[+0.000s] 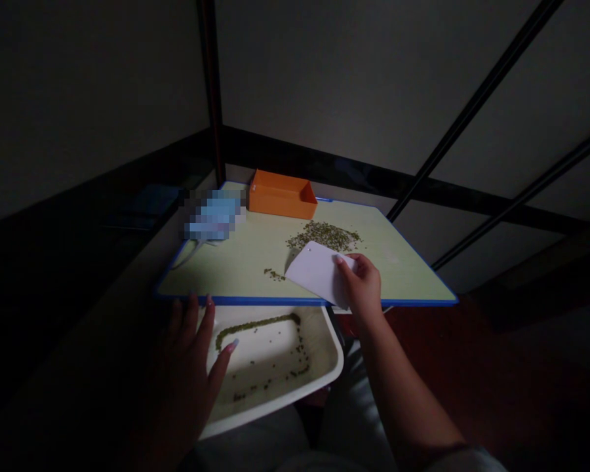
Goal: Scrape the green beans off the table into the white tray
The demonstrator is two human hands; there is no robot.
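Observation:
My right hand (364, 283) grips a white plastic scraper (315, 270), thumb on top, above the near part of the table. Behind the scraper lies a spread pile of small green beans or seeds (324, 235), partly hidden by it. A few more loose seeds (274, 274) sit just left of the scraper's corner. My left hand (196, 347) has its fingers spread over the left side of a white basin (335, 367) below the table's front edge. Inside the basin, more seeds line the far side of the floor, with some scattered about.
The pale green table (226, 275) has a blue rim. An orange open box (281, 204) stands at its back. At the back left lies a light blue item (216, 215), blurred out, with a pale cord or strap. Walls close in behind the table.

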